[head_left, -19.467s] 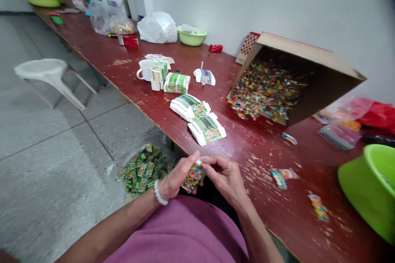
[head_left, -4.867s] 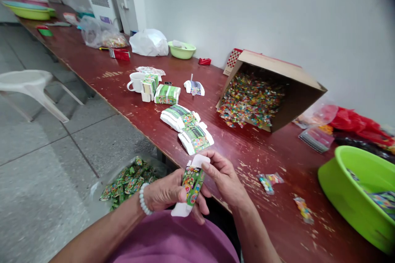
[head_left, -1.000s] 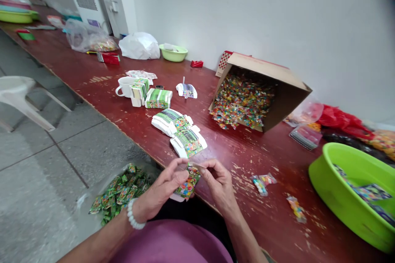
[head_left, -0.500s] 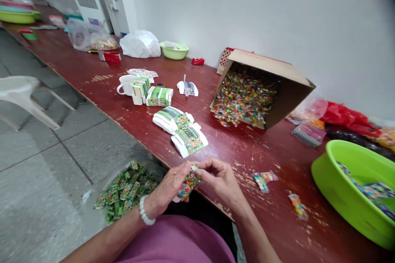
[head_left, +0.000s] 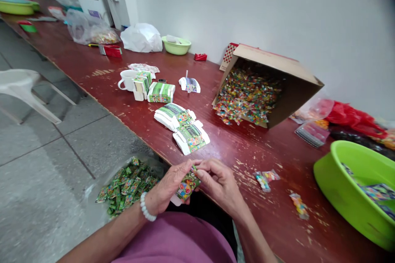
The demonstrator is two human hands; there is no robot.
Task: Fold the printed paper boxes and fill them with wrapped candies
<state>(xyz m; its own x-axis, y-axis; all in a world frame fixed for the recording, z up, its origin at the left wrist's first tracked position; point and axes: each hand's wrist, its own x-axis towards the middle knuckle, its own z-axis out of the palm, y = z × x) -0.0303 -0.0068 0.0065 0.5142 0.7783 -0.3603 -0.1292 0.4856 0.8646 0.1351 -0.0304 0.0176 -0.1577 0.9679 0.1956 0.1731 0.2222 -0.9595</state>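
Just off the table's front edge I hold a small green printed candy box (head_left: 187, 185) over my lap. My left hand (head_left: 168, 183) is wrapped round it from the left, and a white flap sticks out at its lower end. At the upper end my right hand (head_left: 217, 181) pinches the box with thumb and forefinger; the top flap is mostly hidden by the fingers. Flattened green boxes (head_left: 191, 136) lie in fanned stacks on the table just beyond. Down on the left, a clear bag holds many filled green boxes (head_left: 129, 187).
An open carton (head_left: 296, 90) on its side spills wrapped candies (head_left: 247, 94). Loose candy packets (head_left: 262, 181) lie to the right, near a green basin (head_left: 327, 193). Further back stand a white mug (head_left: 127, 79) and banded green box stacks (head_left: 161, 92). A white stool (head_left: 21, 84) is at left.
Over the last second my left hand has closed in round the candy box, and my right fingers have pressed down at its upper end. Earlier, the box's end flaps stood open.
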